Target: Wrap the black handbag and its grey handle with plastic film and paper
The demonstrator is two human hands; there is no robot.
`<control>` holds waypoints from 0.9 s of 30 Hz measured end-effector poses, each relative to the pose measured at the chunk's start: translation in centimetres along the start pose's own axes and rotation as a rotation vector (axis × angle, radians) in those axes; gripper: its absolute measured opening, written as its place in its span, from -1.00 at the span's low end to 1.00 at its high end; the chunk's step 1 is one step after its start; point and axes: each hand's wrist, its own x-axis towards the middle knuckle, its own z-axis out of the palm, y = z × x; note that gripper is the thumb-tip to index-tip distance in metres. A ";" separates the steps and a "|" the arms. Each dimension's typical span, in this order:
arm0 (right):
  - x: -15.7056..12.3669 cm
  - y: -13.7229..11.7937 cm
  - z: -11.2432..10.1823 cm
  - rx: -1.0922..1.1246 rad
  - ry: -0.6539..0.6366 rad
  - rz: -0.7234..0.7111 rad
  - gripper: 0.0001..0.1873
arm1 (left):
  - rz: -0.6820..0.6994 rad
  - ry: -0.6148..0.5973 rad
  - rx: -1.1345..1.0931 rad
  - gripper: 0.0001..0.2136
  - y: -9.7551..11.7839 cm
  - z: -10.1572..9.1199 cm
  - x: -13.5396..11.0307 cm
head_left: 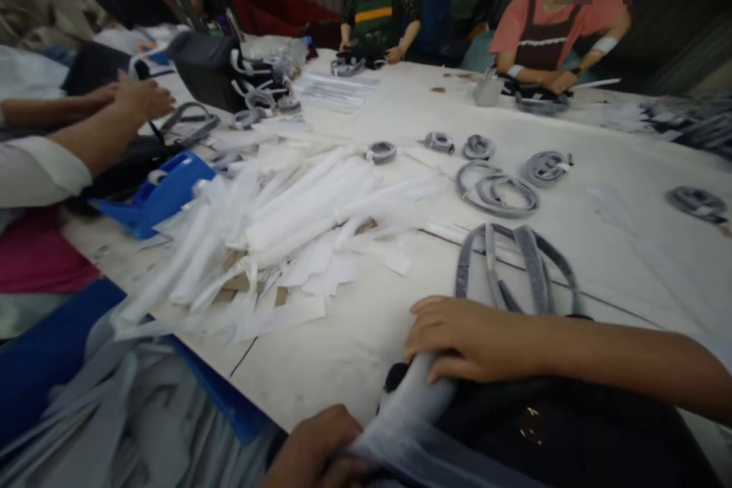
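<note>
The fingers of the right hand (pixel 469 339) are laid flat and close together, curled lightly over the top of a white, soft, tube-shaped wrapping sheet (pixel 412 408); they press it down and are not pinched round it. The fingers of the left hand (pixel 317 450) are curled shut on the lower end of the same sheet at the bottom edge of the view; how tightly it is gripped cannot be told, since the hand is cut off and blurred.

The wrapping sheet is held between both hands at the near table edge, lying against a black bag of smooth material with a small gold metal emblem (pixel 572 435). A dark, rounded part shows just beside the right hand's thumb, apparently the end of a handle being sleeved, though this is not clear.

Judgement on the step in hand: the sheet would best be kept taut between the two hands, the right hand holding it steady on the bag while the left draws it snug, so that no creases are trapped.

Just beyond the right hand, long grey webbing straps (pixel 518 263) lie looped on the white table top (pixel 600 244). Further left, a loose heap of white rolled paper sleeves (pixel 297 206) is spread out, with a blue plastic tape dispenser (pixel 157 194) beside it. Coiled grey straps (pixel 495 191) lie towards mid-table. Other people are at work at the far and left sides.
</note>
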 end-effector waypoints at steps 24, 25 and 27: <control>-3.2 -0.2 -0.5 -0.431 0.133 0.110 -0.75 | -0.075 0.221 -0.007 -0.76 2.1 0.8 -2.9; -2.7 -0.1 0.0 -0.481 0.160 0.074 -0.75 | -0.076 0.232 -0.037 -0.78 2.1 1.1 -2.9; -1.7 -0.2 0.9 -0.589 0.177 -0.022 -0.67 | -0.050 0.235 -0.053 -0.79 2.1 1.3 -3.1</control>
